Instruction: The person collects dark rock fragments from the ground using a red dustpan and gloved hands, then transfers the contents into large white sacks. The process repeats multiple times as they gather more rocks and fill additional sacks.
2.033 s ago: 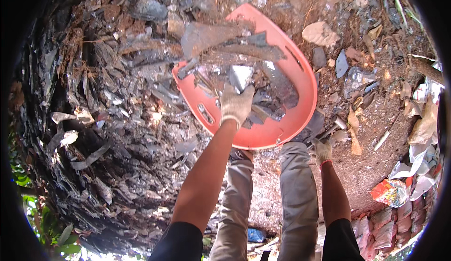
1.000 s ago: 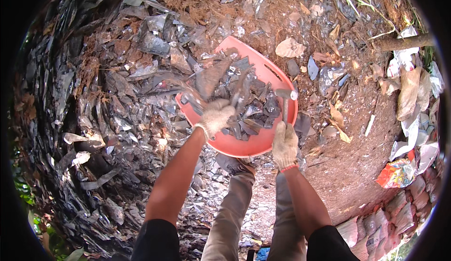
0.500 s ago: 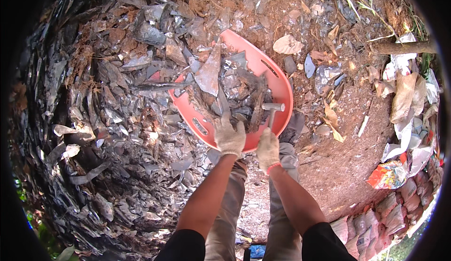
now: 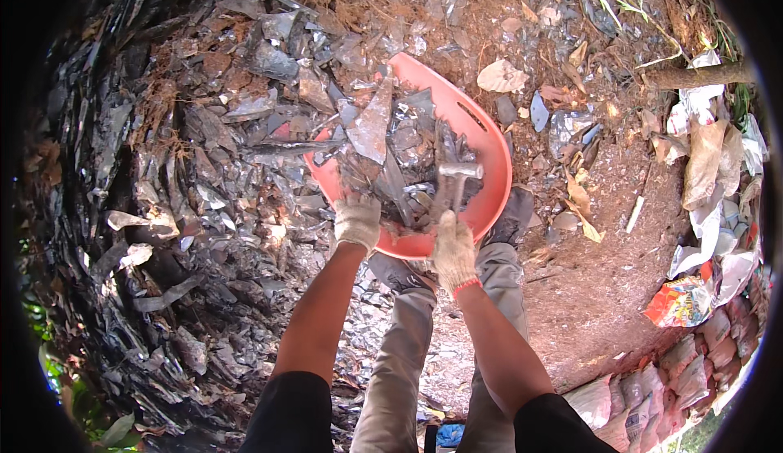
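An orange-pink plastic scoop-shaped basket [image 4: 490, 155], slotted at its rim, rests before my legs with dark, flat stone pieces [image 4: 391, 184] in it. My left hand [image 4: 357, 221], in a pale knitted glove, is closed over the basket's near left rim, covering the handle slot there. Gloved the same way, my right hand [image 4: 454, 251] grips the handle of a hammer [image 4: 461, 171]. The grey hammer head is over the stones at the basket's right side. A large pointed slab [image 4: 372, 127] leans across the far left part of the load.
Broken stone shards [image 4: 236, 233] are heaped on the left, rising to a stacked wall of flakes. Reddish soil [image 4: 587, 290] lies on the right. Torn wrappers [image 4: 683, 300], filled sacks [image 4: 644, 400] and a wooden branch [image 4: 697, 77] line the right edge.
My left hand has moved left from the basket's near middle and closed on its rim. The hammer has shifted up and left in my right hand. The basket has shifted slightly right.
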Demonstrator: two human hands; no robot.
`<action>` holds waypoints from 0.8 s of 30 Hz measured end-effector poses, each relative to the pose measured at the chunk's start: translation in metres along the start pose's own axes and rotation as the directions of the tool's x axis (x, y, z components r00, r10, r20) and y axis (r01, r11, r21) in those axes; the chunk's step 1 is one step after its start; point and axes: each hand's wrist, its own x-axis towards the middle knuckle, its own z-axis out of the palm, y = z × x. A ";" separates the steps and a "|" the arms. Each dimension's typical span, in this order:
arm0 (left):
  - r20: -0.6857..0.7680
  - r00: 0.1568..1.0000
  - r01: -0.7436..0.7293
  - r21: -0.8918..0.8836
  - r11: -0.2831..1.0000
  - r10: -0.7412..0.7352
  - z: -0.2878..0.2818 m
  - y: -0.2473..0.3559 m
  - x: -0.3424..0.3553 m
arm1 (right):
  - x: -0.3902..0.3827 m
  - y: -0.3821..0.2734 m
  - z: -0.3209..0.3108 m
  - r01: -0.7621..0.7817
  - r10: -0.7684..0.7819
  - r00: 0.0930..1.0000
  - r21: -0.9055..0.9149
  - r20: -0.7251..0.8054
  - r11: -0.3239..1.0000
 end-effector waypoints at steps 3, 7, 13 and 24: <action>-0.215 0.976 -0.004 -0.043 0.999 -0.005 0.010 0.005 -0.011 | 0.003 0.009 -0.016 0.429 -0.507 0.862 -0.545 0.008 0.720; 0.048 0.977 -0.206 -0.025 0.978 0.207 -0.004 0.010 -0.023 | -0.010 -0.039 -0.023 0.681 -0.568 0.702 -0.640 0.430 0.356; -0.213 0.976 -0.090 -0.553 0.829 -0.036 0.033 0.024 -0.033 | 0.056 -0.042 -0.033 0.549 -0.113 0.826 -0.833 0.553 -0.066; -0.128 0.955 0.202 -0.377 0.904 -0.267 0.041 0.025 -0.034 | 0.030 -0.059 0.020 0.781 -0.555 0.549 -0.619 0.624 0.077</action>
